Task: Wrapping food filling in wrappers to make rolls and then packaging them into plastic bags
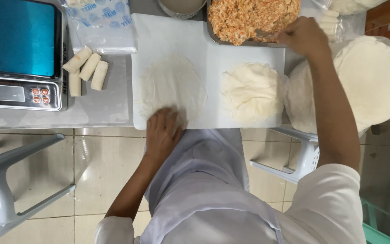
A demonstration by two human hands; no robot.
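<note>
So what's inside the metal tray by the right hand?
The metal tray holds a heap of orange-and-pale shredded filling. The right hand holds a utensil in it. The tray's bottom is covered, and its top runs out of view.

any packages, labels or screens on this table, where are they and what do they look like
Digital scale: far left of table, blue square platform, silver front.
Scale screen: small grey rectangle on the front, blank-looking, beside red round buttons.
Clear plastic bag: top, between scale and white cutting board, flat, blue print.
</note>
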